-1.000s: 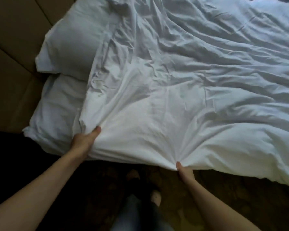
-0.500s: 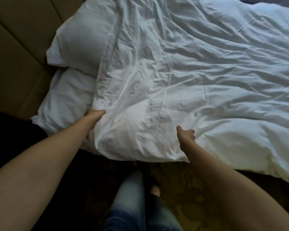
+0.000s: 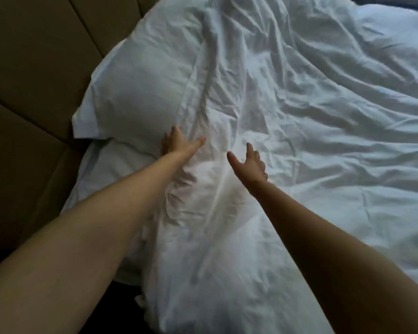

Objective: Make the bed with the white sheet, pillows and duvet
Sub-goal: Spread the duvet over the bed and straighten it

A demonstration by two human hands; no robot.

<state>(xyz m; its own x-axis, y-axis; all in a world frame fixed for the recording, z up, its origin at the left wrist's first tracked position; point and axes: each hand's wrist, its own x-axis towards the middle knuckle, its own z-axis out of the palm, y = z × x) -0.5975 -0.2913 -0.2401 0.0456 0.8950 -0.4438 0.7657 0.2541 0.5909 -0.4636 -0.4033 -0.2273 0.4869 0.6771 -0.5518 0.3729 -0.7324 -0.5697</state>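
A crumpled white duvet (image 3: 311, 145) covers most of the bed. Its near-left edge lies against a white pillow (image 3: 135, 92) at the head of the bed. My left hand (image 3: 179, 143) holds that duvet edge beside the pillow, thumb on top of the cloth and fingers at the edge. My right hand (image 3: 249, 162) hovers just over the duvet a little to the right, palm open and fingers spread, holding nothing. A second white pillow (image 3: 111, 169) shows below the first, partly under my left forearm.
A padded brown headboard (image 3: 34, 68) fills the left side, close behind the pillows. The dark floor (image 3: 121, 309) shows at the bottom edge between my arms. A dark strip (image 3: 396, 1) lies at the far top right.
Both hands have moved up the bed from its near side toward the pillows, dragging the duvet edge along. My right hand has let go of the duvet and opened.
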